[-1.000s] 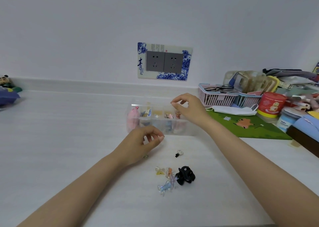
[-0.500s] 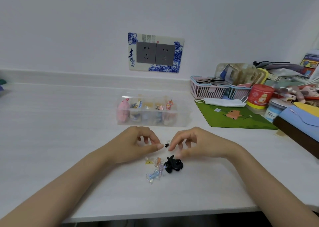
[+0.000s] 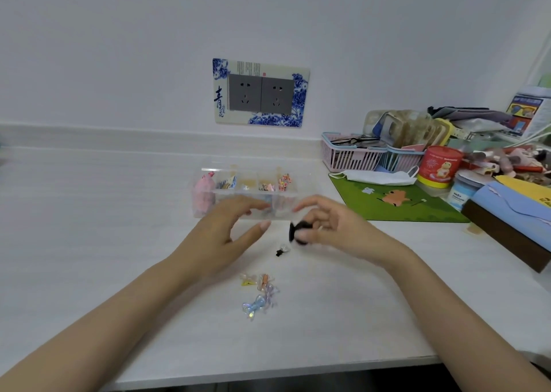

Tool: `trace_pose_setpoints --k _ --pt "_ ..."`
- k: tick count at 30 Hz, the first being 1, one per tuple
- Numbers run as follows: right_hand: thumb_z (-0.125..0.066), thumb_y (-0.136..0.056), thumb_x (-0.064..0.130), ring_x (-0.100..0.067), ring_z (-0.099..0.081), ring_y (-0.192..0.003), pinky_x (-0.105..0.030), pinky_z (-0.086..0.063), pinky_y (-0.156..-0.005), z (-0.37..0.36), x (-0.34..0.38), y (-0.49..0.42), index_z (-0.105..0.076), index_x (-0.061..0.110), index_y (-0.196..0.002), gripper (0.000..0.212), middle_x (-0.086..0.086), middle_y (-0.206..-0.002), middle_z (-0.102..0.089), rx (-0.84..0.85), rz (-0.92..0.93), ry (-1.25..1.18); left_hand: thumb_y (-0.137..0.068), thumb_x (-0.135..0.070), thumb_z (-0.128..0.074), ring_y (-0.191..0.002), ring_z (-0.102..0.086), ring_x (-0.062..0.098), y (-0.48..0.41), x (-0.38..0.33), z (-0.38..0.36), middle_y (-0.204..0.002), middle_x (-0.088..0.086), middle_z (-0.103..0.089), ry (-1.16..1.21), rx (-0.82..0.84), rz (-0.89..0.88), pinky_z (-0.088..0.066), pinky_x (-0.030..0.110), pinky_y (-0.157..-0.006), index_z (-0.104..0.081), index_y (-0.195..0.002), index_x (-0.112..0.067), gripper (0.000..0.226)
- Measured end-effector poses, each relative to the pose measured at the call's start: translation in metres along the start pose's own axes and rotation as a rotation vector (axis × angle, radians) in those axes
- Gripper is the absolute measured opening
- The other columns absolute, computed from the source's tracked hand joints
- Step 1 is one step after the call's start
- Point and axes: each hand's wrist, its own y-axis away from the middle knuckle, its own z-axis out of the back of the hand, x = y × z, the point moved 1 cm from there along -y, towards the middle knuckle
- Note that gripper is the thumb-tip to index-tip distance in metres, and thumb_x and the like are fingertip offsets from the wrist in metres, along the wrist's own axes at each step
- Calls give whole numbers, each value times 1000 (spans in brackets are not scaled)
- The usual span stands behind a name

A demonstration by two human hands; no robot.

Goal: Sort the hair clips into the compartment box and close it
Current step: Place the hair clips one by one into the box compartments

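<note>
Since the earlier frame, the black clip (image 3: pixel 298 233) has left the tabletop (image 3: pixel 89 242) and sits pinched in the right hand (image 3: pixel 331 230), raised just in front of the box (image 3: pixel 247 191). Head view: the left hand (image 3: pixel 220 236) hovers beside it, grip spread and empty. A small clip (image 3: pixel 281 249) lies below the hands; pastel clips (image 3: pixel 259 293) lie nearer the tabletop edge. The box stands open, several compartments holding clips. Behind it, a socket plate (image 3: pixel 261 93) is on the wall.
</note>
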Motion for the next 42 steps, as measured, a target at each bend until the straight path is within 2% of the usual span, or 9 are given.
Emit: trace_pose_setpoints --k 5,8,14,18,21,30,37,40,42 --pt "-75 -76 20 -18 -54 -75 -29 -45 -74 34 -4 -42 -62 21 -86 16 -5 -85 -64 -500 49 -7 -86 -60 -32 -136 -32 7 -27 3 -3 -145 -9 -42 -228 30 -104 -24 26 -113 -40 -139 -28 62" --pt "-79 -73 27 -13 -43 -62 -27 -38 -61 34 -17 -62 -57 23 -79 23 -1 -77 -58 -592 50 81 -82 -69 -23 -141 -24 14 -36 10 -15 -150 -5 -36 -288 49 -82 -15 31 -116 -35 -142 -27 74" --pt "-79 -71 29 -10 -40 -63 -26 -35 -61 26 -34 -72 -57 19 -83 27 11 -69 -47 -666 75 211 -82 -70 -22 -141 -18 8 -34 24 -23 -149 -11 -34 -281 46 -70 -9 31 -118 -33 -142 -29 73" --pt "-77 -72 35 -11 -44 -73 -21 -38 -69 26 -40 -71 -59 24 -85 25 8 -86 -53 -645 103 269 -81 -72 -20 -140 -21 7 -35 25 -22 -148 -13 -36 -261 44 -76 -10 29 -117 -34 -141 -29 76" --pt "-73 -78 34 -8 -48 -80 -8 -35 -70 29 -43 -64 -62 27 -93 19 8 -95 -58 -557 131 291 -80 -74 -19 -140 -21 7 -35 27 -22 -148 -13 -36 -251 43 -80 -13 33 -118 -34 -141 -30 77" --pt "-65 -85 17 -8 -52 -78 -4 -35 -65 30 -45 -69 -68 18 -86 3 4 -94 -65 -591 131 184 -85 -65 -28 -139 -24 7 -33 28 -22 -147 -13 -37 -244 40 -84 -17 37 -118 -34 -141 -30 66" --pt "-57 -91 29 -13 -58 -94 -5 -33 -74 30 -41 -59 -70 17 -78 22 -1 -91 -68 -510 108 231 -85 -63 -31 -139 -26 7 -32 28 -21 -147 -12 -39 -223 46 -90 -18 39 -118 -36 -140 -30 64" --pt "-60 -89 27 -4 -54 -83 -13 -37 -73 30 -19 -45 -67 21 -79 14 11 -86 -64 -581 189 212 -86 -59 -37 -136 -31 5 -30 21 -11 -141 -13 -46 -138 18 -117 -23 29 -115 -45 -134 -29 58" --pt "-65 -85 22 1 -51 -73 -13 -35 -65 25 -6 -34 -67 23 -78 7 14 -81 -63 -463 187 205 -86 -54 -44 -123 -44 -3 -27 14 -4 -126 -17 -56 -81 -11 -128 -31 17 -106 -56 -123 -29 46"
